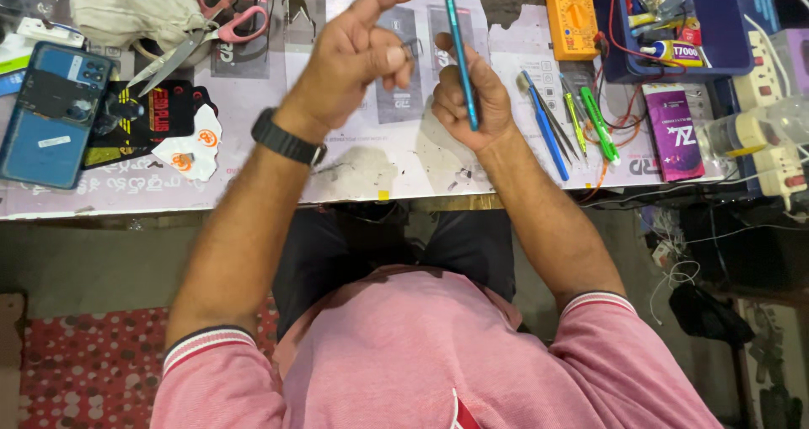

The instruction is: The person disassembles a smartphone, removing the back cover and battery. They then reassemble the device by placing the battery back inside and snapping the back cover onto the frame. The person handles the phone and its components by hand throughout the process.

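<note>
My right hand (pixel 472 100) is closed around a thin teal phone (pixel 458 41), held upright and seen edge-on above the work mat (pixel 354 168). My left hand (pixel 354 62), with a black watch (pixel 286 138) on its wrist, hovers just left of the phone. Its index finger points up and right, and the other fingers curl against the thumb. Whether something small is pinched there is unclear. The two hands are close together but do not touch.
A blue phone back (pixel 50 113) and a black sticker sheet (pixel 156 117) lie at the left, with pink-handled scissors (pixel 223 20) behind them. Right of the hands lie a blue pry tool (pixel 543 130), a green screwdriver (pixel 598 126), a yellow multimeter (pixel 571 18), a purple box (pixel 674 130) and a power strip (pixel 775 151).
</note>
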